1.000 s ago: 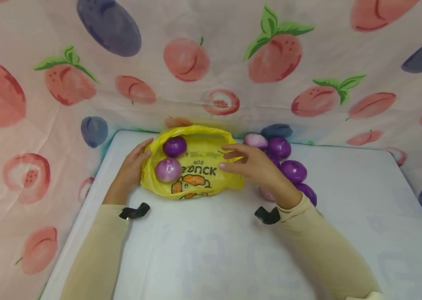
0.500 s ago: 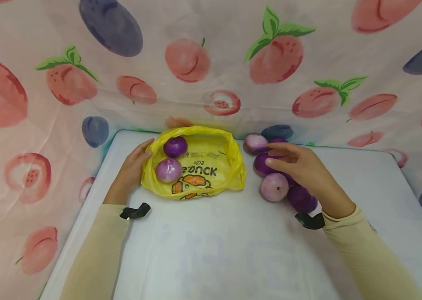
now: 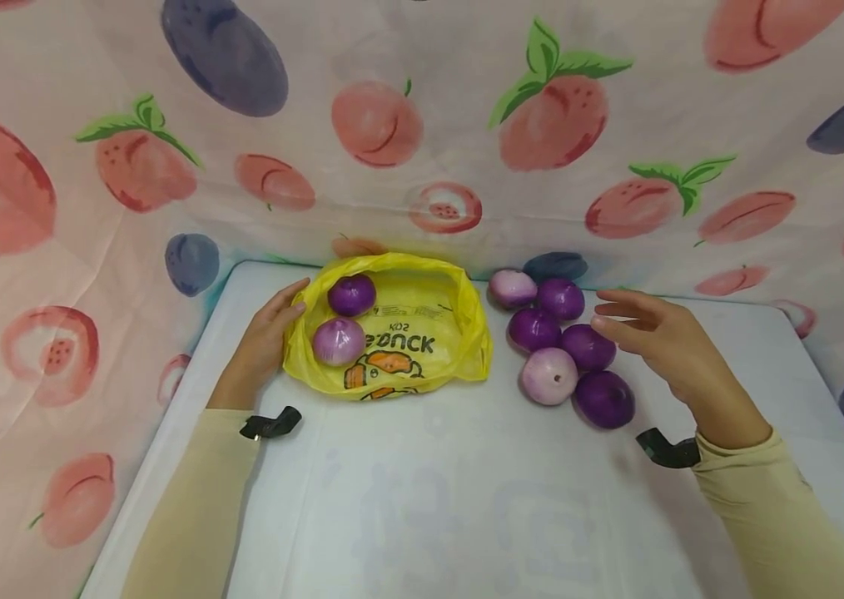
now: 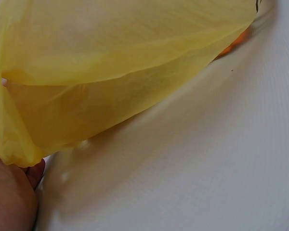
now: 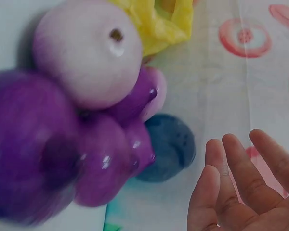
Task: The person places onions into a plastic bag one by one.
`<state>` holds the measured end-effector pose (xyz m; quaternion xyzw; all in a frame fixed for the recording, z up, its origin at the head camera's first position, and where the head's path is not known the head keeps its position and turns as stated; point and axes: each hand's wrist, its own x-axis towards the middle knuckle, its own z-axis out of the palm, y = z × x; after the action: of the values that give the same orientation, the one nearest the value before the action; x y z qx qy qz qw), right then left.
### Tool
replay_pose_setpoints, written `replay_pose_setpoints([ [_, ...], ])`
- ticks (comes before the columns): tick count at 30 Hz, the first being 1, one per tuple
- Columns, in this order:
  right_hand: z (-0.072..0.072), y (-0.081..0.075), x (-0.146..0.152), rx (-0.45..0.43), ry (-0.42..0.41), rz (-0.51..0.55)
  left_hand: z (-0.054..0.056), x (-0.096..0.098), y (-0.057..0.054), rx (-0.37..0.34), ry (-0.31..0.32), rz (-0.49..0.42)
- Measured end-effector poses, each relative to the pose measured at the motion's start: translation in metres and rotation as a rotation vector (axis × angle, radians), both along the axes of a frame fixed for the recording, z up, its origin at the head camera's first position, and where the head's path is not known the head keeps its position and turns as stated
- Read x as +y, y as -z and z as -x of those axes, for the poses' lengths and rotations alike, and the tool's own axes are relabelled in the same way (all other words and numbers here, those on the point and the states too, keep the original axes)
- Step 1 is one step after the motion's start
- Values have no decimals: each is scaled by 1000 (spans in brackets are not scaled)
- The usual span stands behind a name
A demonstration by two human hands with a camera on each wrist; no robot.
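A yellow plastic bag (image 3: 474,349) with dark lettering and orange print lies with its mouth wide. Inside, at its left, are a dark purple onion (image 3: 351,294) and a paler onion (image 3: 339,341). My left hand (image 3: 260,341) holds the bag's left rim; the bag hides part of the fingers in the left wrist view. To the right of a group of loose onions, my right hand (image 3: 657,341) hovers with fingers extended and nothing in them. The group includes a pale onion (image 3: 549,377) and a dark onion (image 3: 605,399), large in the right wrist view.
A white table (image 3: 422,499) carries everything. Fruit-patterned cloth (image 3: 369,125) hangs behind it and along the left side, close to the bag and the rear onions (image 3: 513,288). Black curved pieces (image 3: 667,449) sit at both wrists.
My right hand has moved away from the bag's right side, passing over the loose onions to their right, uncovering them. The left hand and both bagged onions have stayed in place.
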<state>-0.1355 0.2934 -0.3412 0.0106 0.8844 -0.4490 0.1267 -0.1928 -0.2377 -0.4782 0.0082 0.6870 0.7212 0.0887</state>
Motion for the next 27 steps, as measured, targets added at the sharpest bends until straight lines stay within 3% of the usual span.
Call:
replay_pose_setpoints([
  [8, -5, 11, 20, 33, 14, -30, 1, 1, 1, -4, -1, -20],
  [27, -3, 58, 47, -96, -8, -23, 1, 0, 2, 6, 0, -12],
])
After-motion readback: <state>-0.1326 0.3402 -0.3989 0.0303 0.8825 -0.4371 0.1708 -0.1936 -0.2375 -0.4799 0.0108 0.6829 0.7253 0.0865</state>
